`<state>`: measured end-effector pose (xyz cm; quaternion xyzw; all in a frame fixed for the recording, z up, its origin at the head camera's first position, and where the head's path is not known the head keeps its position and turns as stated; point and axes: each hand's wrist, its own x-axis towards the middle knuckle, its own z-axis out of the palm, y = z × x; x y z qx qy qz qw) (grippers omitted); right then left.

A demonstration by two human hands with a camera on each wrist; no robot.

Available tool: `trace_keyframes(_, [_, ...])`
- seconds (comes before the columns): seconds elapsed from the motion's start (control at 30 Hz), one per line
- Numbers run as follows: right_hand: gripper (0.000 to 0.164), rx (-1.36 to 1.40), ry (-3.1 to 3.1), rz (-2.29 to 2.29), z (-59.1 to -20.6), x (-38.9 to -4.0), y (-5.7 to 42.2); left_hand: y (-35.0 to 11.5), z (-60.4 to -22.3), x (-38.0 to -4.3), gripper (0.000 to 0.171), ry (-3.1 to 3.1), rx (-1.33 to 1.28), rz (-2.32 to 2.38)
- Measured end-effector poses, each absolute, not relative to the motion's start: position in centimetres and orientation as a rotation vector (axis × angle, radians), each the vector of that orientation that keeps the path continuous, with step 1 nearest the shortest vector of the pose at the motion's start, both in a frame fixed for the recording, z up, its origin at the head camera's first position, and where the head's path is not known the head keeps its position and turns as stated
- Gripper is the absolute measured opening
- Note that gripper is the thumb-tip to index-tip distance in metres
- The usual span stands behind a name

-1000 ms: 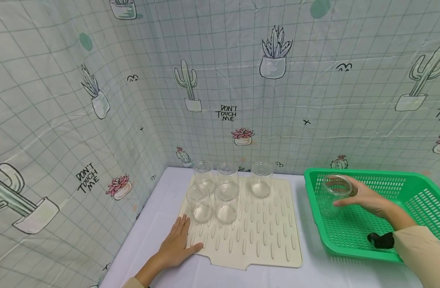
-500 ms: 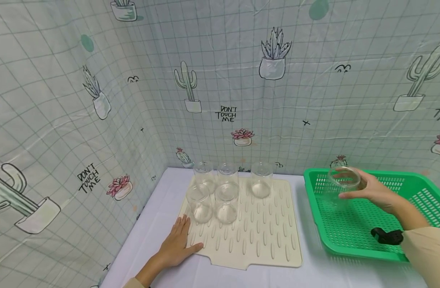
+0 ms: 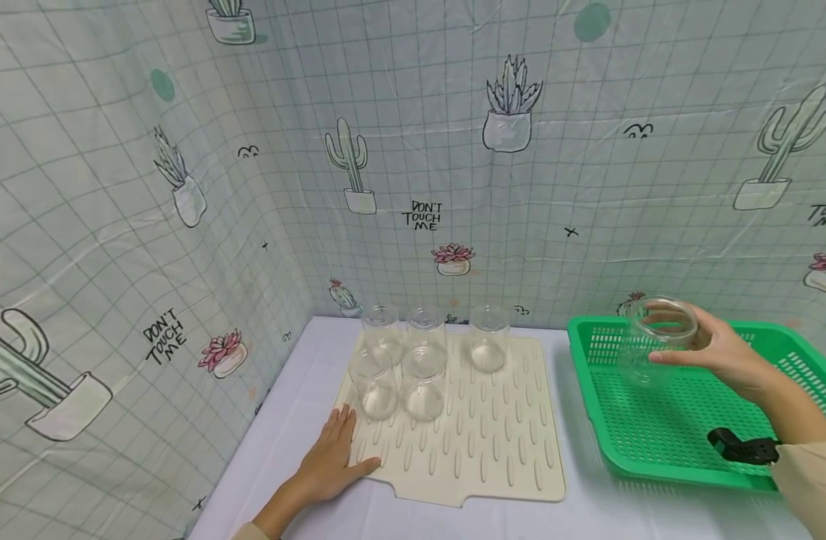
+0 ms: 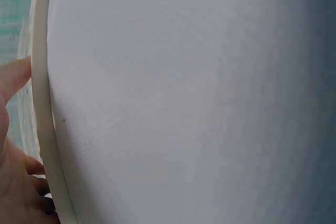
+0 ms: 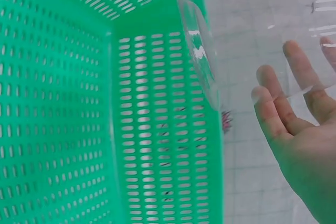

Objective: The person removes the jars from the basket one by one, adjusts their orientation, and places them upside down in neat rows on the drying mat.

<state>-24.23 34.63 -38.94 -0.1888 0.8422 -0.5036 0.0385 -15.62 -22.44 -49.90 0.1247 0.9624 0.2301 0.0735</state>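
My right hand [image 3: 730, 352] grips a clear plastic jar [image 3: 645, 361] by its upper part, thumb at the near side. The jar is held over the left part of the green basket [image 3: 629, 469]; in the right wrist view the curled fingers show through the clear jar [image 5: 247, 40]. My left hand [image 3: 328, 461] lies flat at the left front corner of the cream ridged mat [image 3: 494, 435], fingers spread along its edge. In the left wrist view, the left hand [image 4: 18, 182] is beside the mat's edge [image 4: 42, 87]. Several similar clear jars [image 3: 424, 382] stand on the mat.
One jar [image 3: 488, 341] stands apart at the mat's back, right of the others. The mat lies on a white tablecloth [image 3: 284, 382]. A black wrist strap [image 3: 743, 448] shows at the right sleeve. Cloth printed with cacti [image 3: 507, 187] hangs behind and at the left.
My right hand has raised the jar and moved it a little to the right over the basket. The left hand and the jars on the mat have stayed in place.
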Motion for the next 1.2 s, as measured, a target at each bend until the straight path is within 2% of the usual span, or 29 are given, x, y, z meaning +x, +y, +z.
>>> trace_keyframes(0.27, [0.069, -0.553, 2.673, -1.478, -37.6, -23.5, 33.5, -23.2, -49.1, -15.9, 0.097, 2.752, 0.328, 0.863])
trace_keyframes(0.7, [0.068, -0.545, 2.85, -1.395, -35.0, -22.4, 30.5, -25.4, -45.9, -16.7, 0.088, 2.575, 0.301, 1.156])
trace_keyframes(0.9, [0.073, -0.594, 2.919, -1.37, -34.0, -22.0, 29.0, -26.4, -43.9, -16.9, 0.082, 2.654, 0.263, 1.168])
trace_keyframes(1.2, [0.075, -0.505, 3.038, -1.253, -32.9, -21.3, 26.6, -26.3, -40.1, -17.3, 0.071, 2.787, 0.393, 1.368])
